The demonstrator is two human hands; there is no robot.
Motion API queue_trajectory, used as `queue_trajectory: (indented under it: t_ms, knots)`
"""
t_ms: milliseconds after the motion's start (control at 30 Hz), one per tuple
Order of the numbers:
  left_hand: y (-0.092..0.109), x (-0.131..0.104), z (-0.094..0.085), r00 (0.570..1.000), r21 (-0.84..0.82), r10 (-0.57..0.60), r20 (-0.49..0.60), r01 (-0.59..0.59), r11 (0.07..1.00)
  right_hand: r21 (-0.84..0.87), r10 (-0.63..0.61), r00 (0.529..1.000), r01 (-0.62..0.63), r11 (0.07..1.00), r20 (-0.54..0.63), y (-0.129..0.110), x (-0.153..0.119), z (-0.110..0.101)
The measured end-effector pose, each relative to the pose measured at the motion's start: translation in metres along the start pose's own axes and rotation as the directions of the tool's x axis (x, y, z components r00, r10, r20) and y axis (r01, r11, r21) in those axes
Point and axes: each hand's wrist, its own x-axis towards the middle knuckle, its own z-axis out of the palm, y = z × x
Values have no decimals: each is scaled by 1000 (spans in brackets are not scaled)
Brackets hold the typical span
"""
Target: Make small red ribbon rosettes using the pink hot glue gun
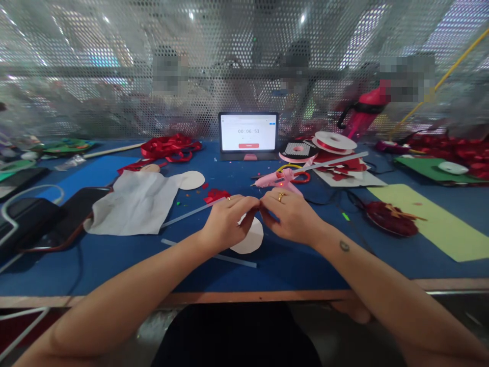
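Note:
My left hand [229, 224] and my right hand [292, 215] meet at the fingertips above the blue table. Both are pinched closed; whatever lies between the fingertips is too small to make out. Under my left hand a white paper disc [250, 238] lies partly covered. A clear glue stick [233, 260] rests in front of the disc, and another [187, 212] slants behind my left forearm. Red scraps [216, 195] lie just beyond my left hand. Behind my right hand is a pink glue gun [275, 178], with a long glue stick extending from its back.
A tablet [249, 133] stands at the back. Ribbon spools [334, 142] and scissors [303, 178] are right of it. White cloth [133, 204], a second disc [192, 180] and a phone [72, 216] lie left. Yellow sheet [439, 224] and dark red bundle [391, 218] lie right.

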Motion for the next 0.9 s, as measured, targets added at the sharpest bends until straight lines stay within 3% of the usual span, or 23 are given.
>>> queue_trajectory:
  t_ms: [400,600,733,900]
  knots:
    - [0,3,-1,994,-159,-96,49,102,982,145,76,997,-70,987,-34,2,0,5]
    - [0,4,-3,983,-243,-164,86,180,953,196,156,987,-161,967,41,6,-1,7]
    - [-1,4,-4,977,-284,-183,110,207,936,184,138,989,-146,972,55,7,-1,5]
    - [-3,5,-5,966,-340,-192,171,241,909,316,151,986,-165,934,68,8,-1,6]
